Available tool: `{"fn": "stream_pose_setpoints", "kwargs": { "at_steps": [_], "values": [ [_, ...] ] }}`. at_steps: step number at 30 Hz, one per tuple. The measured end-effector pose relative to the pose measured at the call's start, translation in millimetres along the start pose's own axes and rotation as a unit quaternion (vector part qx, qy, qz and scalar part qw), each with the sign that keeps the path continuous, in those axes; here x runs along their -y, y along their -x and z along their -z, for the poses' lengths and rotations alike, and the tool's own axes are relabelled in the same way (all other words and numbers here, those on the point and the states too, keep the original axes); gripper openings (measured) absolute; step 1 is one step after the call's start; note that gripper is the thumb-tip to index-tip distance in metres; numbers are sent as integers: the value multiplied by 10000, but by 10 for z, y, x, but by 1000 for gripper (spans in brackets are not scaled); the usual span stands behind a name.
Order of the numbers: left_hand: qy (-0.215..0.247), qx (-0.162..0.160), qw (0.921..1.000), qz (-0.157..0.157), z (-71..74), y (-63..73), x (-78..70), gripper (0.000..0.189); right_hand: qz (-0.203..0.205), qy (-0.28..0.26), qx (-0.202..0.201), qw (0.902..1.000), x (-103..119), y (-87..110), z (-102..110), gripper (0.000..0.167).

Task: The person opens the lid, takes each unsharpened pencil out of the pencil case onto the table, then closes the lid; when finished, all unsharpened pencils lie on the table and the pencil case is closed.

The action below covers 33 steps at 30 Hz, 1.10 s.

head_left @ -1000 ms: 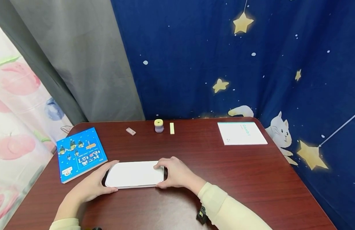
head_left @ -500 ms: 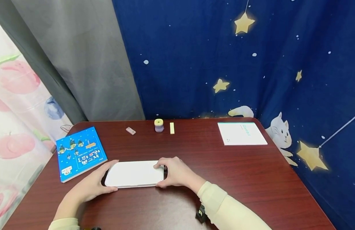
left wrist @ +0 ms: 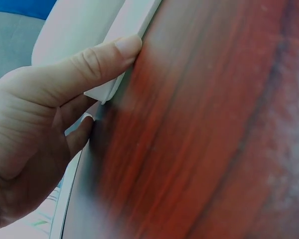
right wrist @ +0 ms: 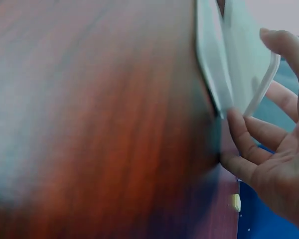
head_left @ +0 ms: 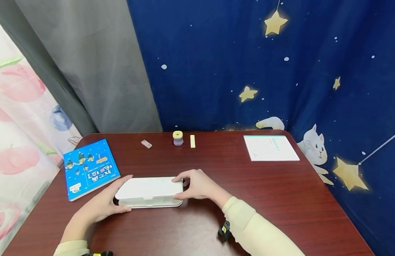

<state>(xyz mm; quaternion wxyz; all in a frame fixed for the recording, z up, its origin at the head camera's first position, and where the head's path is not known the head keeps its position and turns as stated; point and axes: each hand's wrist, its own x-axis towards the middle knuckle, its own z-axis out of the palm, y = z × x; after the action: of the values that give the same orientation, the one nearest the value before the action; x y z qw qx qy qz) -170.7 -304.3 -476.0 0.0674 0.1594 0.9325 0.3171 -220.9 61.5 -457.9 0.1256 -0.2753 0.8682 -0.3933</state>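
A white plastic pencil case [head_left: 149, 202] lies on the table in front of me, its lid [head_left: 149, 186] raised along the near side. At the left end my left hand [head_left: 99, 202] grips the case. Its thumb lies along the lower front edge, as the left wrist view also shows on the white base [left wrist: 134, 25]. My right hand [head_left: 199, 185] holds the lid's right end between thumb and fingers. A gap parts the lid [right wrist: 246, 55] from the base [right wrist: 212, 55] in the right wrist view. What lies inside the case cannot be made out.
A blue book [head_left: 91, 169] lies left of the case. Toward the back edge are a small pinkish block [head_left: 146, 144], a yellow-topped purple jar-like thing [head_left: 178, 138] and a pale yellow strip [head_left: 192, 141]. A white booklet [head_left: 269, 148] lies at the back right.
The case's lid has tilted up at the front, with my right hand moving slightly upward along with it. My left hand has stayed at the case's left end.
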Motion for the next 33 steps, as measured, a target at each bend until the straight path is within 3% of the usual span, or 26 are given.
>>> {"fn": "stream_pose_setpoints", "kwargs": {
  "at_steps": [7,13,23,29,33],
  "values": [
    [438,34,9983,379,-13,17,-10,127,-249,-846,147,9960,6,-71,90,35],
    [569,-135,9982,134,-33,31,5,137,-464,-1124,70,9925,21,-113,128,26],
    [805,-147,9966,-131,-28,2,28,142,-1055,-1874,29,9766,29,-214,163,45],
    [680,-86,9976,-35,-23,26,23,143,-1384,-2363,-63,9617,38,-283,163,59],
    [660,-112,9978,-3,-35,41,30,143,-1714,-2405,-89,9554,53,-299,187,68]
  ]
}}
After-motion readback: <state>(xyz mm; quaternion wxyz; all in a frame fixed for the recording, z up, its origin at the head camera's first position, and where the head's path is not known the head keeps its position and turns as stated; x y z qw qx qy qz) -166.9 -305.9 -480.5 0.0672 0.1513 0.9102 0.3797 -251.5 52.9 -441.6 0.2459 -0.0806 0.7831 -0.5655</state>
